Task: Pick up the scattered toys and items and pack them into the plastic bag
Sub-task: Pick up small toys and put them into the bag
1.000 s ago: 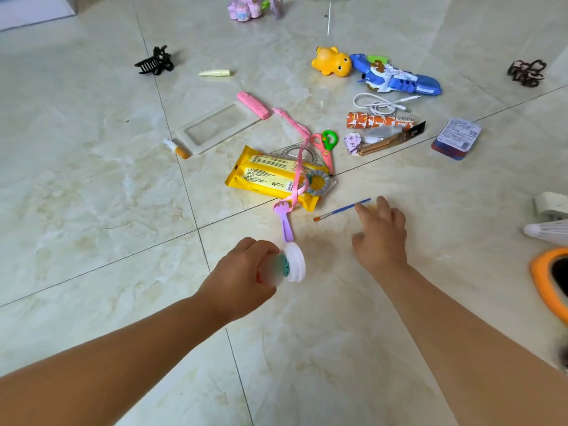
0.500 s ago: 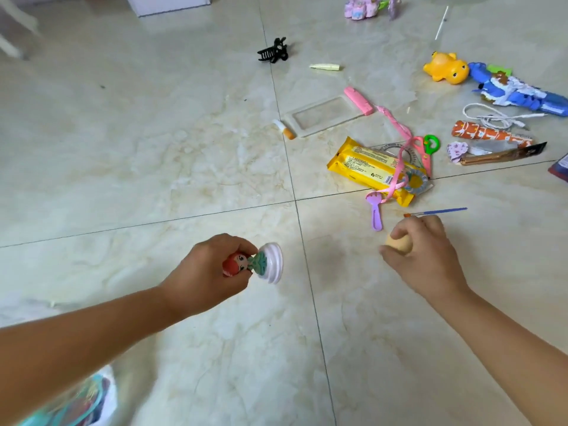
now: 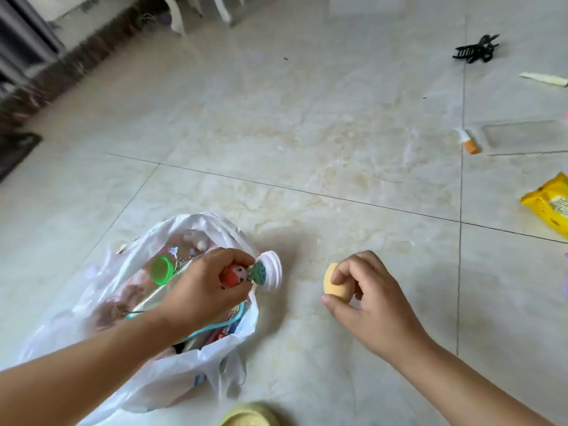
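A white plastic bag (image 3: 172,367) lies open on the floor at lower left, with several items inside, among them a green lid (image 3: 162,269). My left hand (image 3: 203,287) hovers over the bag's mouth and grips a small mermaid figurine (image 3: 246,273) with red hair, a green tail and a white shell base. To the right, above the bare floor, my right hand (image 3: 368,299) pinches a small yellow sponge-like piece (image 3: 333,279). More items lie scattered at the right edge of the view.
On the tiled floor at right are a black hair claw (image 3: 475,52), a pale yellow cap (image 3: 544,79), a clear phone pouch (image 3: 522,136), an orange-tipped tube (image 3: 468,142) and a yellow wipes pack (image 3: 550,204). Furniture legs stand at top left. A yellow rim (image 3: 249,416) shows at the bottom.
The view swung left, bringing the bag into sight. My left hand carried the figurine over the bag's mouth. My right hand lifted the yellow piece off the floor and followed leftward.
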Demonstrator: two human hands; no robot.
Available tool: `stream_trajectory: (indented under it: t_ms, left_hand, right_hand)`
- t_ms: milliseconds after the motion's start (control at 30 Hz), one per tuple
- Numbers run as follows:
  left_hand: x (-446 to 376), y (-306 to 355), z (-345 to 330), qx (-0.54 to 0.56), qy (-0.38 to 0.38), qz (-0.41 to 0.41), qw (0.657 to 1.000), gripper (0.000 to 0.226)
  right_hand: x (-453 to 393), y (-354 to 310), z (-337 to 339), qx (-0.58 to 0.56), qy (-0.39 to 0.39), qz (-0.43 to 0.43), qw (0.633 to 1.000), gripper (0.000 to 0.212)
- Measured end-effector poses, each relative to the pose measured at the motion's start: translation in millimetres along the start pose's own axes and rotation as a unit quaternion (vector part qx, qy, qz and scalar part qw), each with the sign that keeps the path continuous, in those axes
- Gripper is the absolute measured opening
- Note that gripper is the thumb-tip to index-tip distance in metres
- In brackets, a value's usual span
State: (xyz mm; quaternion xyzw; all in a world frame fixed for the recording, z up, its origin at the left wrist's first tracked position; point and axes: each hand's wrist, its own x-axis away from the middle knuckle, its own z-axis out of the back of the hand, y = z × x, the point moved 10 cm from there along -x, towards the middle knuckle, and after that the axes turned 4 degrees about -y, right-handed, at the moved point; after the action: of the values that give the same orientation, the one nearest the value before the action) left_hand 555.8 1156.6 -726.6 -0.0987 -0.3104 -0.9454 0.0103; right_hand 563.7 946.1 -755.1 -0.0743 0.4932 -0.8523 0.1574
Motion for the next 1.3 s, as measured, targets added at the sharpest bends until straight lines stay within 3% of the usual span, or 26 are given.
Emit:
stream_trajectory:
  t_ms: [133, 300, 433, 567, 667, 833, 967, 1067, 1100, 1167, 1233, 1300]
  left_hand:
    - [24, -42, 35, -0.017, 0.045, 0.033, 0.998, 0.041]
    - [58, -97, 75, -0.044, 0.121, 0.085, 0.988, 0.046]
    - [71, -111, 66, -0.099, 0.076, 0.036, 0.992, 0.033]
    - [78, -115, 38, -0.123, 0.006, -0.018, 0.992, 0.037]
    - [73, -110, 29, -0.152, 0.01, -0.049, 0.987, 0.036]
    - [55, -99, 30, -0.193, 0.072, -0.086, 0.975, 0.031]
    - [43, -99, 23, -0.289, 0.075, -0.096, 0.949, 0.025]
    - [39, -108, 24, -0.313, 0.085, -0.084, 0.942, 0.024]
    - [39, -109, 24, -0.315, 0.086, -0.081, 0.942, 0.025]
    - [39, -110, 24, -0.313, 0.087, -0.078, 0.943, 0.026]
    - [40, -110, 24, -0.31, 0.084, -0.076, 0.944, 0.026]
    - [41, -110, 25, -0.309, 0.08, -0.075, 0.945, 0.026]
  right_hand:
    - [-21, -30, -53, -0.036, -0.057, 0.049, 0.997, 0.027]
    - [-35, -56, -123, -0.076, -0.146, 0.101, 0.981, 0.032]
    - [-39, -61, -175, -0.071, -0.208, 0.096, 0.971, 0.041]
    - [-38, -50, -212, -0.018, -0.28, 0.075, 0.957, 0.048]
    - [-36, -42, -217, -0.011, -0.3, 0.073, 0.951, 0.052]
    - [-35, -36, -206, 0.073, -0.297, 0.106, 0.946, 0.043]
    - [-42, -37, -195, 0.105, -0.258, 0.145, 0.949, 0.044]
    - [-53, -26, -171, 0.094, -0.198, 0.083, 0.972, 0.011]
    - [-56, -20, -163, 0.104, -0.167, 0.053, 0.979, 0.01]
    - [-58, -3, -153, 0.144, -0.131, -0.02, 0.981, 0.029]
    - [-56, 9, -157, 0.223, -0.157, -0.069, 0.959, 0.037]
    - [-53, 9, -166, 0.244, -0.169, -0.061, 0.953, 0.032]
